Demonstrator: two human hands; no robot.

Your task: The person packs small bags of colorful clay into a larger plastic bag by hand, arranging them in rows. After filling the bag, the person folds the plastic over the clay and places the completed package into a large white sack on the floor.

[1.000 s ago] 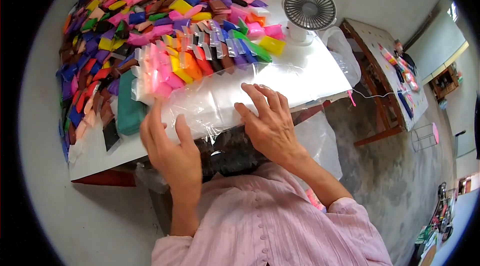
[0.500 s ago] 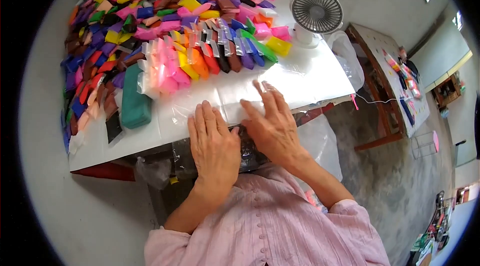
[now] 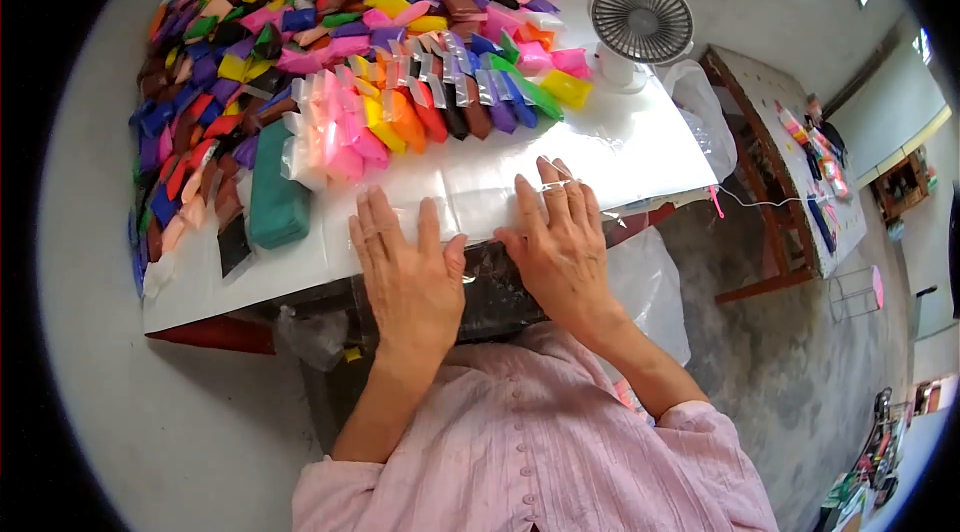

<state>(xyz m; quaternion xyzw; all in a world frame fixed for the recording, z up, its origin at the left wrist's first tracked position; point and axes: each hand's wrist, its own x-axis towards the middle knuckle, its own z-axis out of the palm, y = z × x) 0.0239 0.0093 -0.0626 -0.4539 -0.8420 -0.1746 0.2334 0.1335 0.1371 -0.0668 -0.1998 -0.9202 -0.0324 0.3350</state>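
Observation:
My left hand (image 3: 408, 277) lies palm down at the front edge of the white-covered table (image 3: 650, 147), its fingers stretched out. To the right, my right hand (image 3: 562, 257) also presses flat, with fingers spread. Under and between the fingers is a thin, clear plastic bag (image 3: 478, 216), hard to make out against the shiny surface. Beyond my hands stands a row of small coloured packets with clear ends, among them a pink packet (image 3: 345, 157), an orange packet (image 3: 406, 122) and a green packet (image 3: 540, 100). At the row's left end sits a teal block (image 3: 280, 197).
A large heap of coloured packets (image 3: 300, 17) covers the back and left of the table. A white fan (image 3: 640, 22) stands at the back right, its cable running to a second table (image 3: 765, 122). Clear plastic bags (image 3: 645, 282) hang below the table's edge.
My hands have moved apart over the clear plastic, the left one leftward and the right one slightly rightward. The fingers of both hands are now spread wider.

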